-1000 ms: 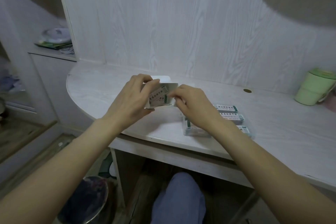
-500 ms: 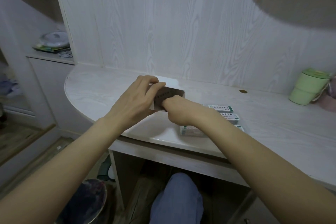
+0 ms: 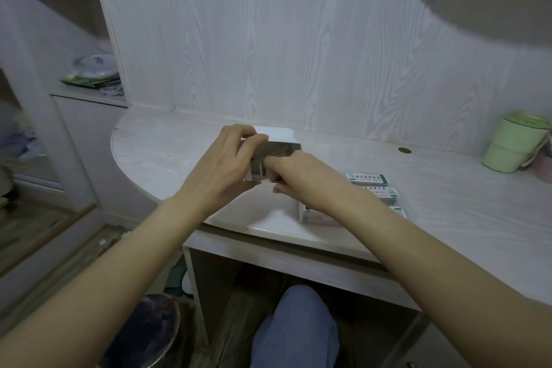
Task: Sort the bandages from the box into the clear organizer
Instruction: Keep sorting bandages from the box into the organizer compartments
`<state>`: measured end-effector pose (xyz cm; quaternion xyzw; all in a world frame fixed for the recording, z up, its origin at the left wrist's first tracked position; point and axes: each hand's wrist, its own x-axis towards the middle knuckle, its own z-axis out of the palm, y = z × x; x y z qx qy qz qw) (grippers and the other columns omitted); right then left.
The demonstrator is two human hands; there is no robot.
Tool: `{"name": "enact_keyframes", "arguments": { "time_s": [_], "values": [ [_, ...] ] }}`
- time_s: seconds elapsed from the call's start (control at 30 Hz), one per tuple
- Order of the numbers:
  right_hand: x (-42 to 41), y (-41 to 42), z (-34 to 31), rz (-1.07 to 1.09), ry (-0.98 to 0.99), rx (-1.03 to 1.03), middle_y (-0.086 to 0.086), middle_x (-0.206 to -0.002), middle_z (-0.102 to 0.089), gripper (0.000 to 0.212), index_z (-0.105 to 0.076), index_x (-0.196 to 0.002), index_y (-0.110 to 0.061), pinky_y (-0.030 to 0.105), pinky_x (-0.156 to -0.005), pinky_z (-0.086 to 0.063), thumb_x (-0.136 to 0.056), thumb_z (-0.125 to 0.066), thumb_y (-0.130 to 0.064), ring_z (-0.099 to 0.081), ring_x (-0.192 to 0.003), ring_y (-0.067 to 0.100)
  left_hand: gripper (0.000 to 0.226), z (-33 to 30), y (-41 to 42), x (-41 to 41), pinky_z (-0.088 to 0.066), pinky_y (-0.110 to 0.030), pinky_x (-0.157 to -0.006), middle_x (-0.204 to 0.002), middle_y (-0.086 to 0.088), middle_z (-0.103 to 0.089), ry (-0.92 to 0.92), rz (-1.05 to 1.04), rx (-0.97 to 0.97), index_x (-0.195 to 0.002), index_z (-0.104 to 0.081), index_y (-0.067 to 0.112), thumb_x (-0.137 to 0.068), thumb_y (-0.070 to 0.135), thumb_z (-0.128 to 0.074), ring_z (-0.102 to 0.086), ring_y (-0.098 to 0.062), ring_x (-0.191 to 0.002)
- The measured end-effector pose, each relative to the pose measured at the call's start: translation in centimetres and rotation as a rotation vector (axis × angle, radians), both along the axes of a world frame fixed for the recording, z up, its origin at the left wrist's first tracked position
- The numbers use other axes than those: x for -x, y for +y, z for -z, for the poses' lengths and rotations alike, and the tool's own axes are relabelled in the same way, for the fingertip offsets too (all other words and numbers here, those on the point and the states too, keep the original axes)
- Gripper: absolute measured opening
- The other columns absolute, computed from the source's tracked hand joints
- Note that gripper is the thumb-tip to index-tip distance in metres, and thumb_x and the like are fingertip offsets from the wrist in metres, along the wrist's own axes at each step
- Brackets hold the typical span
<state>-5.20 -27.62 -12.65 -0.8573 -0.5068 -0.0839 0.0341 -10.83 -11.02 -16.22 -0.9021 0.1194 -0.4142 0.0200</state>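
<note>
Above the desk (image 3: 167, 155), left hand (image 3: 222, 172) grips the open box (image 3: 276, 149). Right hand (image 3: 298, 172) reaches inside, fingers curled, pinching bandages (image 3: 259, 170). Clear organizer (image 3: 373, 188) sits just beside.

The pale wood-grain worktop (image 3: 167, 155) carries a clear organizer (image 3: 316, 215) with bandages (image 3: 369, 179), just right of the fingers (image 3: 280, 185), and a green cup (image 3: 515, 145) far right.

Box (image 3: 276, 149): thin matt cardboard, white flap. Bandages (image 3: 372, 179): glossy printed paper wrappers, white and green. Organizer (image 3: 313, 216): clear smooth plastic. Desk (image 3: 167, 152) and wall (image 3: 268, 39): pale wood-grain laminate, smooth, slight sheen. Cup (image 3: 513, 143): matt green plastic. Bin (image 3: 155, 334): shiny metal rim. Trousers (image 3: 295, 334): blue cloth.
</note>
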Motion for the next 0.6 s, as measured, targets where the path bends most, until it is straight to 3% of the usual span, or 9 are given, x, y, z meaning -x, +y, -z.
{"name": "enact_keyframes", "arguments": {
  "time_s": [0.2,0.3,0.37,0.43,0.5,0.6],
  "values": [
    [-0.6,-0.7,1.1,0.024,0.23,-0.448,0.007,-0.082,-0.068,0.005,-0.063,-0.082,-0.008,0.034,-0.072,-0.048,-0.086,-0.064,-0.011,-0.063,-0.08,0.022,0.08,0.0,0.3,0.3,-0.051,-0.038,-0.079,-0.115,-0.019,-0.049,0.085,-0.028,0.077,-0.124,-0.052,0.0,-0.055,0.012,-0.09,-0.044,-0.028,-0.103],
    [-1.0,-1.0,1.1,0.114,0.425,-0.699,0.007,-0.075,-0.07,0.005,-0.066,-0.08,-0.008,0.031,-0.071,-0.057,-0.084,-0.067,-0.006,-0.07,-0.072,0.017,0.079,0.0,0.3,0.2,-0.05,-0.042,-0.089,-0.117,-0.019,-0.049,0.169,-0.047,0.124,-0.128,-0.05,0.0,-0.062,0.019,-0.088,-0.048,-0.034,-0.106],
    [-1.1,-1.2,0.9,0.183,0.634,-0.827,0.013,-0.074,-0.07,0.007,-0.066,-0.078,-0.007,0.029,-0.067,-0.059,-0.084,-0.068,-0.004,-0.071,-0.066,0.018,0.079,0.0,0.7,-0.1,-0.04,-0.051,-0.103,-0.119,-0.017,-0.048,0.245,-0.049,0.127,-0.133,-0.048,0.002,-0.067,0.025,-0.084,-0.046,-0.033,-0.109],
    [-1.2,-1.4,0.6,0.23,0.833,-0.925,0.019,-0.078,-0.07,0.006,-0.065,-0.08,-0.006,0.026,-0.063,-0.059,-0.085,-0.067,-0.003,-0.072,-0.068,0.023,0.081,-0.4,1.1,-0.6,-0.015,-0.05,-0.117,-0.127,-0.012,-0.045,0.35,-0.087,0.153,-0.14,-0.041,0.007,-0.073,0.029,-0.08,-0.042,-0.029,-0.118],
    [-1.1,-1.5,0.5,0.242,0.969,-0.978,0.02,-0.086,-0.07,0.003,-0.065,-0.085,-0.002,0.023,-0.062,-0.058,-0.087,-0.065,-0.004,-0.073,-0.071,0.024,0.083,-1.0,1.5,-1.2,0.002,-0.043,-0.117,-0.137,-0.005,-0.039,0.479,-0.167,0.186,-0.146,-0.032,0.014,-0.078,0.036,-0.074,-0.034,-0.022,-0.13],
    [-1.1,-1.8,0.4,0.264,1.03,-1.004,0.015,-0.098,-0.068,0.006,-0.064,-0.089,-0.003,0.02,-0.059,-0.057,-0.091,-0.06,-0.006,-0.073,-0.07,0.019,0.078,-1.7,1.8,-2.2,0.009,-0.048,-0.115,-0.148,0.0,-0.035,0.611,-0.255,0.171,-0.147,-0.028,0.02,-0.083,0.042,-0.067,-0.025,-0.019,-0.139]
  ]
}}
